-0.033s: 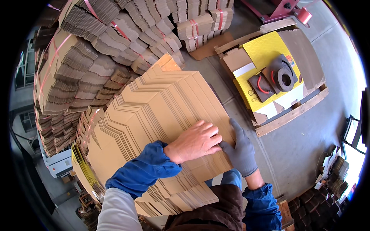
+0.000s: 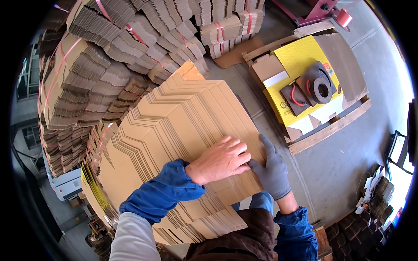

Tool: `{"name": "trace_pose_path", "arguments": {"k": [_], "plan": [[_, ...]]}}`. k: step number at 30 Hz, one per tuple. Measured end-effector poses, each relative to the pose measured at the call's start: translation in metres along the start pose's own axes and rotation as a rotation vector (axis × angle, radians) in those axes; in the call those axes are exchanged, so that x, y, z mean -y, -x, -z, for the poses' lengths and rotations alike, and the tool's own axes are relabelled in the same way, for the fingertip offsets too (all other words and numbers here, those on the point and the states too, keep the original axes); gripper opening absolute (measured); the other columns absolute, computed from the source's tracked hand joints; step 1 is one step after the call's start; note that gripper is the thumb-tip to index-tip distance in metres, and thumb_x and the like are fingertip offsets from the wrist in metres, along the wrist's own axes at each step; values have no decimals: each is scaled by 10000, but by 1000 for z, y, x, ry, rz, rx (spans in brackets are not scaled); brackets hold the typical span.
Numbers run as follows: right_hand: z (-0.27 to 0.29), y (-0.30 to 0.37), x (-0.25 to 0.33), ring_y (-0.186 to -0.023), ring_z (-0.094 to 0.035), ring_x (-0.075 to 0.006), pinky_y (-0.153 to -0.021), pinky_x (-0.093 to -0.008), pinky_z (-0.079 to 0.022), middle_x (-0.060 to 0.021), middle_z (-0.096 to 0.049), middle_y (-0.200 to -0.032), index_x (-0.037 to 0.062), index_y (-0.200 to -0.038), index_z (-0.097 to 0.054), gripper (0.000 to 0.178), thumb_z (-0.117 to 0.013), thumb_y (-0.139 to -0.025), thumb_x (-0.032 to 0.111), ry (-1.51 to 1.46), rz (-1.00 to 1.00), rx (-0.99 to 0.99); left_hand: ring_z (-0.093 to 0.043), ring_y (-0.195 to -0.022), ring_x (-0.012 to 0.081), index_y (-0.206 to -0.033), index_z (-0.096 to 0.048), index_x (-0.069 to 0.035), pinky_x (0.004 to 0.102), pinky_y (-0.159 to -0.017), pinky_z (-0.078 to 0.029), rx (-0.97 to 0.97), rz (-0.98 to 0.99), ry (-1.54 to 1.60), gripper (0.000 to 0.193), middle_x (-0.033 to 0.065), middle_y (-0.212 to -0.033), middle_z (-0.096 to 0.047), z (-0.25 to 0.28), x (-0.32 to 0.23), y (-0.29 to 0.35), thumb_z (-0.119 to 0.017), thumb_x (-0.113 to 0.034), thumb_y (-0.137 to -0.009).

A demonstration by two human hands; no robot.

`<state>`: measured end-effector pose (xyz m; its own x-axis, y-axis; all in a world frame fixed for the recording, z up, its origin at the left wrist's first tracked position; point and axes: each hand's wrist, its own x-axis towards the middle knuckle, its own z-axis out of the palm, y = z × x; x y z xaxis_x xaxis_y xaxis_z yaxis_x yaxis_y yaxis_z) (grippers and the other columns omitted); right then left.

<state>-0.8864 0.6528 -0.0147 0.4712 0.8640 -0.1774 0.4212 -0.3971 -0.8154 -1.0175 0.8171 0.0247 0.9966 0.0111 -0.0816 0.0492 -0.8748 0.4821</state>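
A wide fan of overlapping brown cardboard sheets spreads in front of me, their creased edges stepped in rows. My bare left hand lies on top of the sheets near their right side. Its fingers are bent and closed; what is under the fingertips is hidden. My right hand, in a grey glove, grips the right edge of the sheets. Its thumb lies on top, close to the left fingertips, and the other fingers run along the edge, partly hidden.
Tall stacks of strapped cardboard rise at the left and far side. On the right, a wooden pallet bears a yellow cardboard sheet and dark blocks with red handles. A red metal frame stands beyond.
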Motion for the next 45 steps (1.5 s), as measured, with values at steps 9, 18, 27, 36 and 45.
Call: {"name": "trace_pose_path", "arguments": {"k": [9, 18, 27, 36, 45], "plan": [[0, 0, 0, -932, -667, -407, -801, -475, -537, -187, -648, -1148, 124, -1510, -427, 808, -805, -806, 240, 3, -11, 20, -539, -904, 221, -885, -631, -96, 364, -856, -446, 2, 0, -1, 271, 39, -893, -529, 0, 0, 0, -769, -326, -852], [0, 1, -2, -928, -668, -414, -811, -476, -528, -182, -641, -1168, 144, -1522, -417, 813, -800, -814, 261, 14, -16, 31, -534, -898, 223, -888, -633, -93, 368, -849, -444, 4, 8, 15, 274, 38, -890, -532, 0, 0, 0, -768, -330, -853], [1, 2, -1, -917, -672, -415, -822, -482, -522, -180, -640, -1175, 150, -1533, -402, 827, -796, -815, 265, 29, -48, 58, -532, -884, 217, -892, -631, -97, 367, -843, -439, 9, 12, 15, 278, 36, -878, -524, 0, -1, 0, -769, -334, -852], [0, 2, -5, -908, -675, -402, -853, -480, -499, -183, -647, -1147, 144, -1538, -398, 838, -798, -811, 264, 24, -16, 42, -531, -884, 221, -881, -632, -94, 367, -842, -436, 11, 19, 39, 276, 39, -877, -521, -1, 0, -1, -771, -329, -849], [-2, 2, -4, -888, -682, -385, -901, -471, -472, -175, -652, -1117, 131, -1531, -412, 834, -800, -807, 274, 10, -19, 33, -523, -881, 219, -879, -626, -95, 366, -839, -432, 8, 20, 46, 286, 37, -870, -512, 1, 0, -1, -772, -340, -849]]}}
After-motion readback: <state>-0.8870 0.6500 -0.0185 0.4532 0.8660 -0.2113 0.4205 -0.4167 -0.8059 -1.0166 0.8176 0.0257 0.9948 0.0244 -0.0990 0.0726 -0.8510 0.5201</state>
